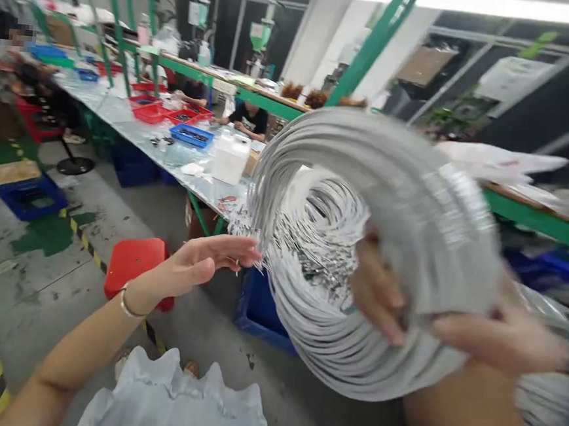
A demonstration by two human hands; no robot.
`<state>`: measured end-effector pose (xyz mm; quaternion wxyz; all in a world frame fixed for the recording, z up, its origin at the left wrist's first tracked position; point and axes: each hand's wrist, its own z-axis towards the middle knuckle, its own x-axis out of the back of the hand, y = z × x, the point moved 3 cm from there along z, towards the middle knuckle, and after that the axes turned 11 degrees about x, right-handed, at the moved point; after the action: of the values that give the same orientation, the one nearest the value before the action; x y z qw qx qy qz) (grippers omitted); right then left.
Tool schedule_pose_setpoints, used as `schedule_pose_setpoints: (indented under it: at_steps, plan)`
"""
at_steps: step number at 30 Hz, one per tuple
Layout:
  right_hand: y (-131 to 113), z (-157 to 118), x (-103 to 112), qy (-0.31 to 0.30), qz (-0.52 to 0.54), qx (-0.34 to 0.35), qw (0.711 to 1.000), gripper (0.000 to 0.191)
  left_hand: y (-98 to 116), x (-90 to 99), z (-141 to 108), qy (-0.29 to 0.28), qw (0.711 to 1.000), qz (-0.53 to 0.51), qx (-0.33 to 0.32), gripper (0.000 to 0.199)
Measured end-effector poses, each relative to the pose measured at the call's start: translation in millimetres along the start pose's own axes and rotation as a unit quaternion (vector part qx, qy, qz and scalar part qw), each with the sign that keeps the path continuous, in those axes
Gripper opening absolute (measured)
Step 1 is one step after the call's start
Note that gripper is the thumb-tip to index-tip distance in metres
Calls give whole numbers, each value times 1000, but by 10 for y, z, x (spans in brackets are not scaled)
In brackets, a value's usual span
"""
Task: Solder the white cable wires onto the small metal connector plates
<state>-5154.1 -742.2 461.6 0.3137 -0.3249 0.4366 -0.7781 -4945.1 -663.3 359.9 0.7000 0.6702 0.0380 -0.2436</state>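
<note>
1 cable coil (415, 184) face-on | left hand (206, 259), unclenched, hovers by its left edge | nearer right hand (506, 339), blurred, grips its right side

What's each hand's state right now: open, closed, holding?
Left hand: open, outstretched at the coil of grey cable; contact unclear.
Right hand: blurred, but appears closed on the same coil.

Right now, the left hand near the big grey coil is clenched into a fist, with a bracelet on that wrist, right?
Not a fist: the head view shows the left hand open and outstretched near the big grey coil, with the bracelet on that wrist.
</note>
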Motion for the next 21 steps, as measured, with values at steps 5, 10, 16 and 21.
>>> schedule_pose_setpoints:
  at_steps: [5,10,16,21]
  plan:
    - [410,620,-1114,-320,155,-36,934,34,423,186,-326,50,954,-286,-78,68]
    - [1133,1343,-2587,-489,204,-51,846,40,475,1164,-1551,265,831,-446,-198,22]
    - [1773,1872,-3928,-371,256,-98,887,52,447,2095,-2980,408,740,-432,-316,14]
    - [2283,1643,-4850,-202,343,-208,893,31,552,2650,-3882,490,663,-374,-424,24]
